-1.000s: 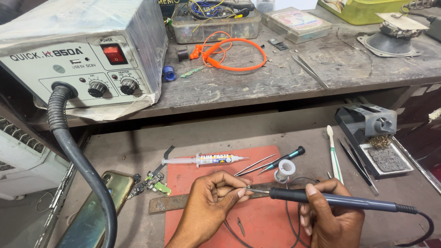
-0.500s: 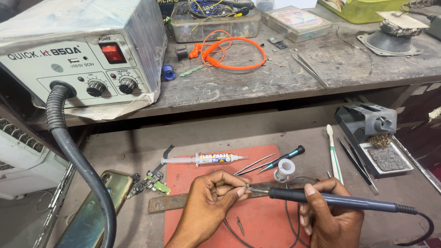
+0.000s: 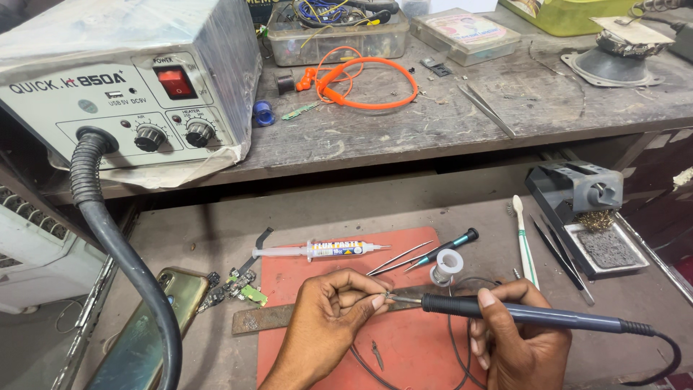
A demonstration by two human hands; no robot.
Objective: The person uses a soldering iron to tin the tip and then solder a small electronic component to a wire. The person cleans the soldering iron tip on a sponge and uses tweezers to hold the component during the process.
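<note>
**Hot metal tip close to my fingertips**

Red silicone mat [image 3: 404, 347] beneath. Right hand [image 3: 523, 347] closed around the dark-handled soldering iron [image 3: 534, 315]; left hand [image 3: 328, 321] pinches something tiny, indistinct, against its tip. A slip risks burnt fingers; thin wire [image 3: 361, 359] could snag.

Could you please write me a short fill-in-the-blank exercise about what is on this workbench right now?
1. The right hand holds a soldering iron whose tip points toward the ____ hand.
2. The syringe lies on a mat that is ____ in colour.
3. The looped orange cable lies on the ____ shelf of the bench.
4. The left hand pinches a small part just above a flat ____ bar.

Missing words: left; red; upper; metal
</note>
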